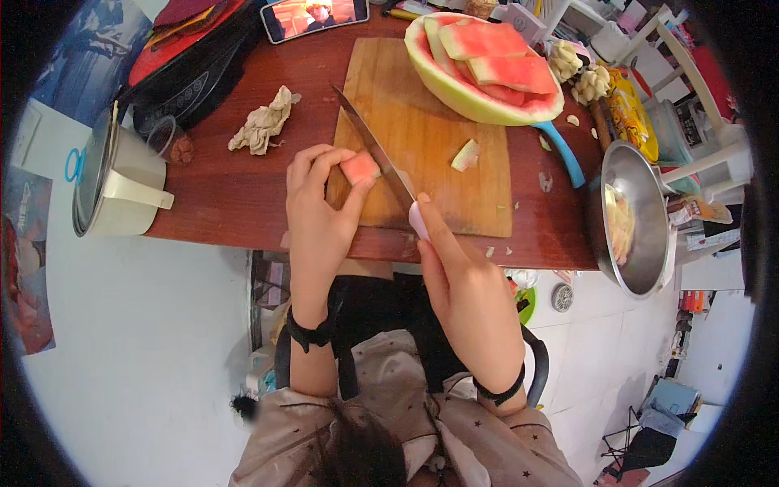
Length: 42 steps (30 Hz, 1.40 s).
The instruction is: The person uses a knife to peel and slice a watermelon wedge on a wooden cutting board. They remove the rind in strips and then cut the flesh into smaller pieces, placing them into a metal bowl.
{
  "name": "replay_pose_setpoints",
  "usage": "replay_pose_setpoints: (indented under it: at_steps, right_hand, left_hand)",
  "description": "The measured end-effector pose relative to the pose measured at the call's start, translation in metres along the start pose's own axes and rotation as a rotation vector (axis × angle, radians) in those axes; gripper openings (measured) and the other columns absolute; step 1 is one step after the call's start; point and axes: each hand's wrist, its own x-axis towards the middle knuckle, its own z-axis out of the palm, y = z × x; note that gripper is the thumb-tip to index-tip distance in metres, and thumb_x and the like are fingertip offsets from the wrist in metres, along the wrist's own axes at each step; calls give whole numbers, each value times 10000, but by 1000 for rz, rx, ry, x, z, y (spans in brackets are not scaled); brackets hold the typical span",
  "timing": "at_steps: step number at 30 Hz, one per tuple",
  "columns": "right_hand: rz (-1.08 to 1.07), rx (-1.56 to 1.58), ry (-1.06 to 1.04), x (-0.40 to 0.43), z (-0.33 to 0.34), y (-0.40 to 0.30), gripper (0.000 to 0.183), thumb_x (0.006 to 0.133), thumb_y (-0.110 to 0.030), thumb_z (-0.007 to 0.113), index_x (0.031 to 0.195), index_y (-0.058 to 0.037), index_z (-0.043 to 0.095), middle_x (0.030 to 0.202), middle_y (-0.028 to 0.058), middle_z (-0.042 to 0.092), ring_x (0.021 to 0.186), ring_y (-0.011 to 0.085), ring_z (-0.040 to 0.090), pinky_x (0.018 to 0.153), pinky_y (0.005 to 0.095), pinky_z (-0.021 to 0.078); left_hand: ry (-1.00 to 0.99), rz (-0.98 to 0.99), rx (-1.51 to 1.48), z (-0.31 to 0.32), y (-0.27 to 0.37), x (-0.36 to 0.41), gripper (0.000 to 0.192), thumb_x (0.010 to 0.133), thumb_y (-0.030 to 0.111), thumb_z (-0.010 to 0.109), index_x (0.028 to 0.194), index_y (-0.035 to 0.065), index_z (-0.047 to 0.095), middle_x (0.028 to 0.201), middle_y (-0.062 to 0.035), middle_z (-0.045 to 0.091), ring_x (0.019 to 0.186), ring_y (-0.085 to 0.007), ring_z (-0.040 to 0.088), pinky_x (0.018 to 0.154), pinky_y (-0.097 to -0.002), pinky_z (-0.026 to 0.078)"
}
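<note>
My left hand (325, 207) grips a small piece of watermelon rind (360, 167) between thumb and fingers, at the left side of a wooden cutting board (420, 201). My right hand (465, 280) holds a kitchen knife (383, 152) by its pale pink handle, the blade slanting up to the left, close beside the piece. A small rind scrap (466, 156) lies on the board to the right of the blade. On the board's upper right, a hollowed watermelon half (487, 112) holds several flat rind slices (511, 73).
A metal bowl (651, 213) with cut strips is at the table's right edge, near a blue handle (563, 155). Crumpled paper (263, 125) lies left of the board. A lidded pot (131, 182) stands far left; a phone (313, 17) and garlic bulbs (590, 84) are behind.
</note>
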Motion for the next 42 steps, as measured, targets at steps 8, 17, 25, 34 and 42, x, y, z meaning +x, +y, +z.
replay_pose_setpoints:
  at_steps: [8, 17, 25, 34, 42]
  right_hand:
    - [-55, 94, 50, 8, 2, 12, 463, 1043, -183, 605, 1491, -96, 529, 849, 245, 700, 684, 448, 701, 599, 532, 572]
    - [-2, 103, 69, 12, 1, 14, 459, 1026, -179, 630, 1479, -141, 574, 872, 242, 705, 725, 442, 703, 618, 523, 564]
    - [24, 28, 97, 7, -9, 8, 489, 948, -129, 731, 1426, -205, 661, 837, 151, 637, 695, 370, 658, 640, 447, 533]
    - [-37, -11, 132, -3, -17, 13, 520, 875, -108, 802, 1377, -205, 708, 890, 97, 617, 700, 283, 646, 651, 397, 529]
    - [-76, -58, 164, -10, -22, 18, 522, 854, -100, 806, 1359, -197, 717, 893, 80, 605, 707, 262, 635, 655, 387, 532]
  left_hand:
    - [-52, 63, -25, -3, 2, -4, 378, 800, 92, 844, 1146, 58, 694, 1174, -118, 649, 1151, -342, 571, 1003, -432, 470]
    - [-92, 52, -13, -7, 5, -3, 431, 812, 80, 832, 1215, 63, 679, 1181, -111, 695, 1186, -322, 608, 1043, -422, 475]
    - [-17, -12, -180, -5, 7, -4, 504, 845, 3, 746, 1327, 43, 605, 1257, -145, 635, 1217, -351, 566, 1057, -439, 446]
    - [6, 177, -96, -12, 23, -10, 492, 812, -3, 784, 1286, 62, 667, 1343, -127, 600, 1233, -328, 562, 1038, -416, 466]
    - [-158, 344, 64, -16, 48, -7, 517, 799, 40, 794, 1305, 110, 712, 1357, -31, 646, 1158, -306, 560, 1000, -415, 477]
